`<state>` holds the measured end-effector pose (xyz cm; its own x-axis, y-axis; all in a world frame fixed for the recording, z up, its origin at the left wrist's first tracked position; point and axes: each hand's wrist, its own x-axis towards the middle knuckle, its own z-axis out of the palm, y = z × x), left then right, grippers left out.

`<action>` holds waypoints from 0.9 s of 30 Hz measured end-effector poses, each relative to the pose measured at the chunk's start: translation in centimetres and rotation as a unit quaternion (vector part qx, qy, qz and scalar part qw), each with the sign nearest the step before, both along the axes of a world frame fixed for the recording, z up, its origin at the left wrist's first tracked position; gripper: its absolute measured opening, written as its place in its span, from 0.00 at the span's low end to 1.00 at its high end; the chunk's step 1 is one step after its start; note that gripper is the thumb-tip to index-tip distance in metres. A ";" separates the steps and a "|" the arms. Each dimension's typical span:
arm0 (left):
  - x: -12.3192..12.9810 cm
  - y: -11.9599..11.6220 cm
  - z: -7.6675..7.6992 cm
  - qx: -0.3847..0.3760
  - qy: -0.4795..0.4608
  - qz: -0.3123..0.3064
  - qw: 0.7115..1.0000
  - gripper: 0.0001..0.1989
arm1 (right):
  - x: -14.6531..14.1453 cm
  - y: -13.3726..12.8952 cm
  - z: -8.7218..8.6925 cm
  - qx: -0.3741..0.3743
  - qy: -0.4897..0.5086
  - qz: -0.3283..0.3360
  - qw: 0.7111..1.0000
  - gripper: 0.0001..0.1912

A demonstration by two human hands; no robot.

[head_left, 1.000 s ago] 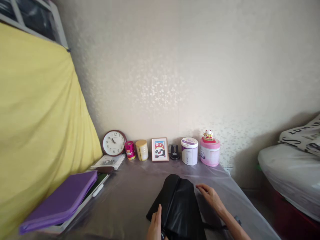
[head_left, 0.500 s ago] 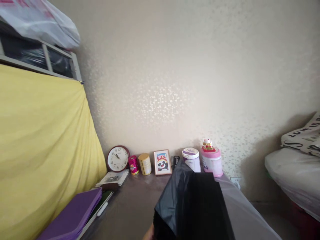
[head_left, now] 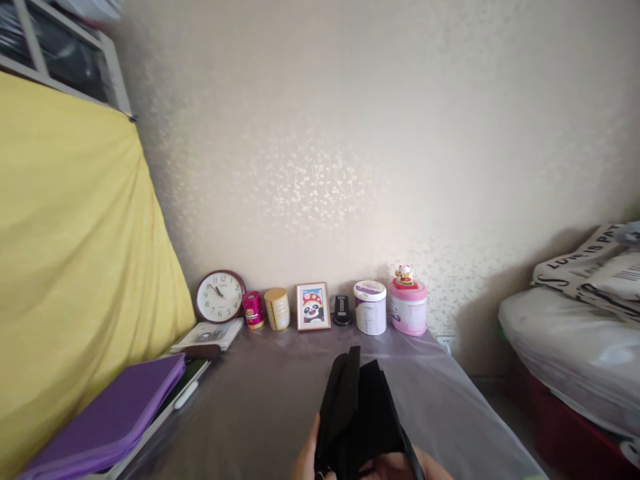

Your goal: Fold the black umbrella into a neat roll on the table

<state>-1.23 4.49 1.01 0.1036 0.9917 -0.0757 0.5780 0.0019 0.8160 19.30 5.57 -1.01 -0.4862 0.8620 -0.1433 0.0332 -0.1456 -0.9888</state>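
A black bag (head_left: 363,413) with a raised flap is held at the bottom centre, above the grey-covered table (head_left: 250,400). Its dark inside faces me, and a small gold-coloured ring shows near its lower left corner. My left hand (head_left: 307,453) grips the bag's left side, mostly cut off by the bottom edge of the view. Across the near right part of the bag lies my right hand (head_left: 395,465), its fingers curled against the black material beside a dark strap-like edge. Most of both hands is hidden or out of view.
Along the wall stand a round clock (head_left: 220,297), a pink can (head_left: 253,311), a yellow-lidded jar (head_left: 277,310), a framed panda picture (head_left: 313,307), a small black object (head_left: 343,310) and two tubs (head_left: 371,313). Purple folders (head_left: 110,420) lie left, by a yellow curtain (head_left: 75,253). A bed (head_left: 555,333) is right.
The black bag has come lower and nearer to me, and its opening now shows. The shiny grey material over it is out of sight. My right hand has come into view. The camera has shifted.
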 end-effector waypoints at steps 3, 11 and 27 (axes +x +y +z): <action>0.5 0.3 -0.7 -0.018 0.126 -0.018 0.992 0.40 | 0.5 0.8 0.0 -0.067 0.004 0.020 0.998 0.15; 1.9 -0.2 -0.9 -0.035 0.273 -0.044 0.960 0.41 | 5.2 3.9 4.6 0.196 -0.252 -0.314 0.894 0.14; 2.7 -0.2 -1.0 -0.053 0.301 -0.025 0.952 0.40 | -2.1 6.4 6.7 0.137 -0.119 -0.231 0.956 0.10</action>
